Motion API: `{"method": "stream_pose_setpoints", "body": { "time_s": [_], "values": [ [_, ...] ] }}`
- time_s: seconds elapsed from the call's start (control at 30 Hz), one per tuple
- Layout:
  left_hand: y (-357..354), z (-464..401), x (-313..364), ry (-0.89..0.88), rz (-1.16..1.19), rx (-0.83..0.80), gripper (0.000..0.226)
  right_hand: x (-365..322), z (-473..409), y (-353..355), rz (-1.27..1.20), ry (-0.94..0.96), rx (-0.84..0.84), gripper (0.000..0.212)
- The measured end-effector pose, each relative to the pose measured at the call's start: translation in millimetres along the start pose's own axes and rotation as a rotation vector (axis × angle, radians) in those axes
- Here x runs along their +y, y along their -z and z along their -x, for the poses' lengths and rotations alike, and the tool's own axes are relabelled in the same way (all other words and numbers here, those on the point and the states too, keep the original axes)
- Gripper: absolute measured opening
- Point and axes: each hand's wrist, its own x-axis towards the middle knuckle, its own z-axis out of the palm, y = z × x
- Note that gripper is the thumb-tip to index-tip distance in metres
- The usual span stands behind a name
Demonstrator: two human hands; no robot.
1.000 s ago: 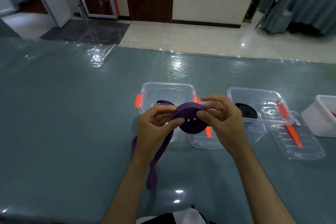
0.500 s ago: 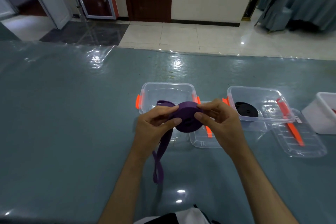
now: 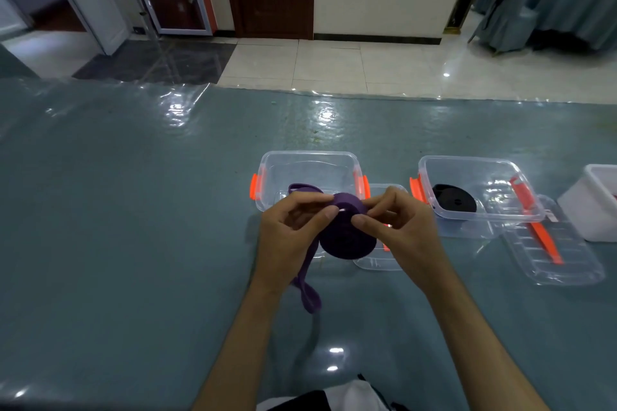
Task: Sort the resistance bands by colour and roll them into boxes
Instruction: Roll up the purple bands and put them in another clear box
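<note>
A purple resistance band (image 3: 344, 237), mostly wound into a thick roll, is held above the table between both hands. My left hand (image 3: 293, 237) pinches the roll's left side with thumb and fingers. My right hand (image 3: 397, 227) pinches its right side. A short loose tail of the band hangs down below my left wrist. Behind the hands stands a clear box with orange clips (image 3: 267, 167), and another purple band (image 3: 300, 188) shows inside it. To the right, a second clear box (image 3: 430, 165) holds a rolled black band (image 3: 454, 202).
A clear lid (image 3: 377, 264) lies under my hands, and another clear lid with an orange strip (image 3: 551, 253) lies at the right. A white box (image 3: 597, 210) stands at the far right edge. The table wears a teal cloth under shiny plastic.
The roll has grown as more band was wound on. The hanging tail has become shorter and risen toward my left hand.
</note>
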Motion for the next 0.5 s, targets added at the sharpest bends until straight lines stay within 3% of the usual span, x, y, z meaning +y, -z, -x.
{"method": "stream_pose_setpoints", "body": {
  "time_s": [0.27, 0.33, 0.5],
  "values": [
    [-8, 10, -17, 0.121, -0.052, 0.041, 0.011, 14, 4, -7, -0.001, 0.0, 0.034, 0.021],
    [-3, 11, -19, 0.137, -0.077, 0.007, 0.017, 20, 4, -7, 0.004, -0.013, 0.026, 0.026],
    [6, 14, -19, 0.183, -0.087, -0.133, 0.044, 30, 4, -5, 0.011, -0.028, 0.043, 0.018]
  ]
}}
